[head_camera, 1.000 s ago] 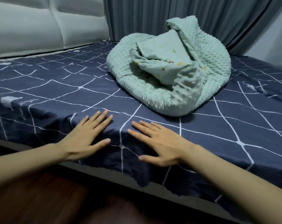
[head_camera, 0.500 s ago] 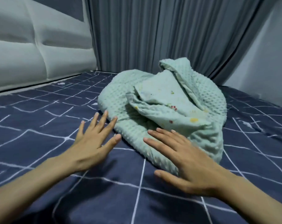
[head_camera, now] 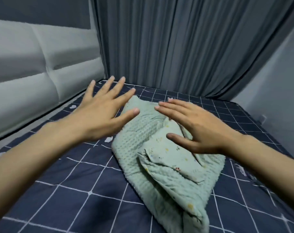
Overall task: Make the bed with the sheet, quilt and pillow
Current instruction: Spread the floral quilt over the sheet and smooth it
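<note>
Nearest the camera, the navy grid-patterned sheet (head_camera: 72, 195) already lies spread over the bed, fairly smooth in the foreground. On it, right of centre, sits the mint-green quilt (head_camera: 161, 167), bunched into a loose heap with its dotted side folded round a printed inner face; its near corner runs off the bottom of the view.

Above the heap's far end both hands hover. The left hand (head_camera: 99, 113) has its fingers (head_camera: 116, 88) spread and straight, grasping nothing; its thumb reaches over the quilt's far left edge. The right hand (head_camera: 198, 126) is likewise released, fingers extended over the crumpled middle, thumb low near the fabric. Whether either palm touches the quilt cannot be told.

The likely risk: grabbing a random fold rather than a true corner or hem would lift the heap as a tangle, and dragging it could pull wrinkles into the smoothed sheet beneath. The layers overlap, so edges are hard to pick out.

For spreading, there is open sheet to the left and in front. The padded grey headboard (head_camera: 33, 78) bounds the left side, the grey curtain (head_camera: 176, 47) closes the far edge, and a wall (head_camera: 277, 81) stands close on the right, so room there is tighter. No pillow is in view.
</note>
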